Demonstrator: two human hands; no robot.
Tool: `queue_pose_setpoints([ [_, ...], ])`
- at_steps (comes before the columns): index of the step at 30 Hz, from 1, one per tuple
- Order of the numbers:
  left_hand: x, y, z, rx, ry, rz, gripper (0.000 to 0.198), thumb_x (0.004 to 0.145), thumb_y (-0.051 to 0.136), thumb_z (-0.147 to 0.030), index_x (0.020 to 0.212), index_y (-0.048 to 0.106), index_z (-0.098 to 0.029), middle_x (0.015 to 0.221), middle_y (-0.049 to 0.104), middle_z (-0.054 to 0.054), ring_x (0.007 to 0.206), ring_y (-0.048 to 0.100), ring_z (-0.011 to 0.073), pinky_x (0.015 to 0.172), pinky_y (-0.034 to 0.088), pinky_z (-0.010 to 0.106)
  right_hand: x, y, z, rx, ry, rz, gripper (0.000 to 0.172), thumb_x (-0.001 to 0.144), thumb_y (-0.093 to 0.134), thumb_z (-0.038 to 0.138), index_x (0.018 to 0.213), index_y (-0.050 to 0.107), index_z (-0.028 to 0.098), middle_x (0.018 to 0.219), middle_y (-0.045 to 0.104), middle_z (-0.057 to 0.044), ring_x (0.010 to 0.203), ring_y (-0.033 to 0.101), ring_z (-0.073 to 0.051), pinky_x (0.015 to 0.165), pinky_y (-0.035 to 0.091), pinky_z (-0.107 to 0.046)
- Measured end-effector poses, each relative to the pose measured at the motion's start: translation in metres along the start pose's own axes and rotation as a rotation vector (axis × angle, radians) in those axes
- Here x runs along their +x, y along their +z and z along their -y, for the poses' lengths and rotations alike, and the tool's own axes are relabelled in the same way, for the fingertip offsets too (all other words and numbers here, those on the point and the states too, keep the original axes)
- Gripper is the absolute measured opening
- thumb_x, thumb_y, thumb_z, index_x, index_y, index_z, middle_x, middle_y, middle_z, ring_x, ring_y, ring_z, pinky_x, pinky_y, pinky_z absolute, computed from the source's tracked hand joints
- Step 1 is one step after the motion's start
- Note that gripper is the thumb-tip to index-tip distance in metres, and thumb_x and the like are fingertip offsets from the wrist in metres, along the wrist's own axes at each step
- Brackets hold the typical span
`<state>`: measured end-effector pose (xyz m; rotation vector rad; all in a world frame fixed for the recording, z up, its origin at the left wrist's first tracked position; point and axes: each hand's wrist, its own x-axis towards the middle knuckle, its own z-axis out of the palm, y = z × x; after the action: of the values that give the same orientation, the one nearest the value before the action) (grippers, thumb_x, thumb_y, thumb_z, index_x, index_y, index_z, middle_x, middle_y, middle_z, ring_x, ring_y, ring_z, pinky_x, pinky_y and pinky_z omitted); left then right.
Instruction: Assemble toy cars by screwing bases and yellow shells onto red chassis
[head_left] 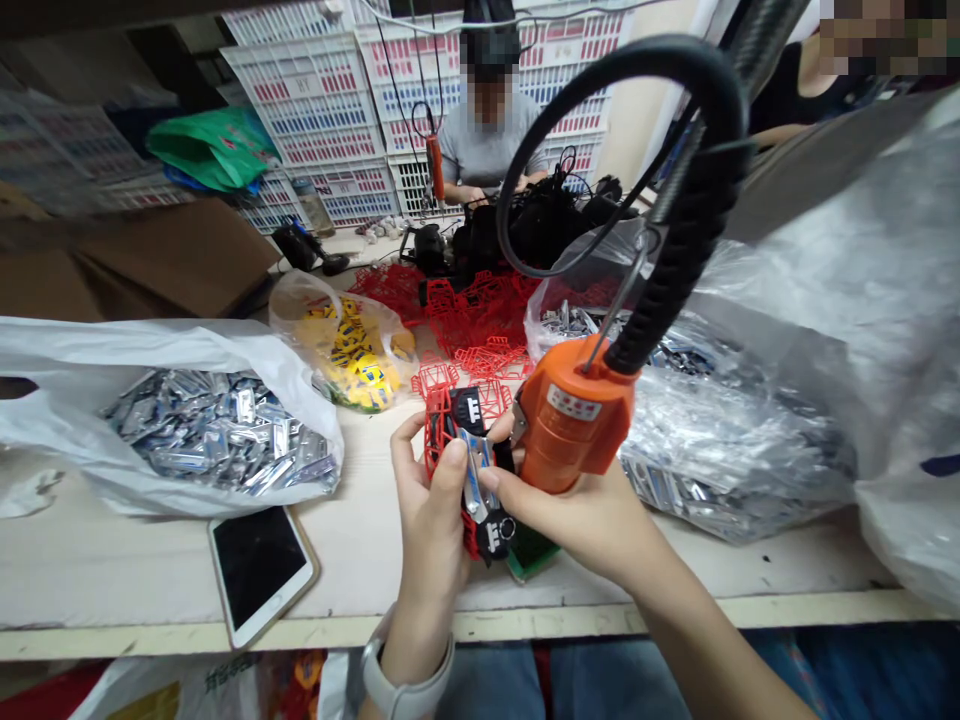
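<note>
Left of the fingers, a white bag of silvery metal parts point(217, 440) lies open on the surface point(112, 570), with a smartphone point(259, 570) face up near the edge. Beyond the fingers lie a clear bag of yellow pieces point(352, 345) and a heap of red frames point(480, 320). To the right sits another bag of metal parts point(720, 440). A co-worker point(487, 140) sits across. The screwdriver's black cable point(675, 250) loops up across the view.

The left hand point(431, 520) grips a red plastic frame point(437, 425) (a black block is set in it), thumb pressing a metal clip point(474, 475). The right hand point(592, 520) clasps an orange electric screwdriver point(574, 420), forefinger touching the clip.
</note>
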<state>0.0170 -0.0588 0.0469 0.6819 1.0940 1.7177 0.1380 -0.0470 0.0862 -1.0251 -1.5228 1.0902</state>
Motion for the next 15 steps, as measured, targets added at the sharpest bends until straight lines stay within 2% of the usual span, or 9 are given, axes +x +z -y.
queue_pose_setpoints([
  [3, -0.0018, 0.0016, 0.0021, -0.022, 0.030, 0.008, 0.064, 0.075, 0.085, -0.058, 0.123, 0.054, -0.029, 0.105, 0.078, 0.001, 0.089, 0.077, 0.0202, 0.080, 0.059, 0.030, 0.0000, -0.0012, 0.0012, 0.007, -0.011, -0.018, 0.015, 0.078, 0.072, 0.026, 0.091, 0.063, 0.022, 0.078, 0.067, 0.001, 0.071, 0.065, -0.017, 0.066, 0.058, -0.030],
  [8, 0.0023, -0.0007, 0.0012, -0.043, 0.059, 0.070, 0.064, 0.076, 0.084, -0.052, 0.130, 0.060, -0.029, 0.125, 0.075, 0.004, 0.115, 0.072, 0.0267, 0.091, 0.058, 0.033, -0.0024, 0.0011, 0.0032, 0.032, -0.003, -0.018, 0.014, 0.079, 0.071, 0.026, 0.091, 0.064, 0.023, 0.082, 0.073, -0.001, 0.077, 0.071, -0.020, 0.067, 0.061, -0.030],
  [11, 0.0045, -0.0042, -0.0009, -0.012, 0.074, 0.135, 0.062, 0.076, 0.082, -0.049, 0.131, 0.063, -0.028, 0.133, 0.072, 0.006, 0.118, 0.071, 0.0300, 0.094, 0.058, 0.036, -0.0037, 0.0044, 0.0062, 0.068, -0.006, -0.006, 0.013, 0.080, 0.068, 0.023, 0.093, 0.066, 0.024, 0.085, 0.075, -0.001, 0.080, 0.073, -0.020, 0.068, 0.063, -0.030],
  [15, 0.0040, -0.0051, -0.0019, -0.008, 0.074, 0.177, 0.065, 0.076, 0.082, -0.049, 0.135, 0.064, -0.028, 0.129, 0.074, 0.006, 0.116, 0.072, 0.0294, 0.099, 0.056, 0.037, -0.0033, 0.0071, 0.0096, 0.118, 0.007, -0.059, 0.015, 0.078, 0.067, 0.023, 0.093, 0.065, 0.024, 0.086, 0.076, -0.001, 0.081, 0.075, -0.020, 0.072, 0.064, -0.031],
])
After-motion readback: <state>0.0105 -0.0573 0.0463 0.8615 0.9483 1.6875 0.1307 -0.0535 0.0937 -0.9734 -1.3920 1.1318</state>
